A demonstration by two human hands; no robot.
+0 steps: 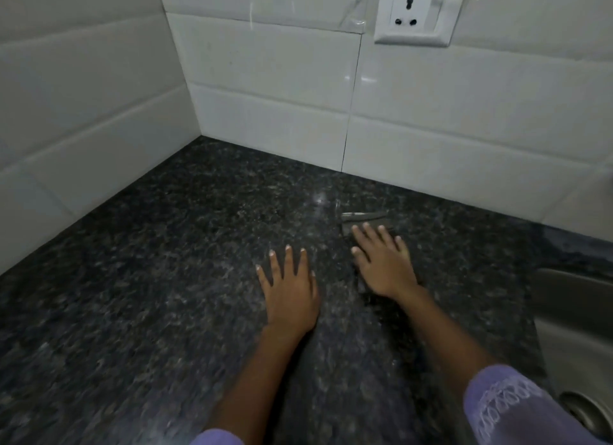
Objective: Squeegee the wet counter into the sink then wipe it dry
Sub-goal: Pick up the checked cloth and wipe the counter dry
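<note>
Right hand (pixel 384 265) presses flat on soft, limp dark cloth (pixel 365 224); left hand (pixel 290 292) splayed on slick counter (pixel 166 262), holding nothing.

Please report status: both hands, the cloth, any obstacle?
Left hand flat on counter. Right hand presses dark cloth. Sink right; nothing between.

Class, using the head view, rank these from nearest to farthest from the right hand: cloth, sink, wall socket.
1. Cloth: under the right hand, which is flat on it.
2. Sink: to its right.
3. Socket: up on the back wall.
</note>
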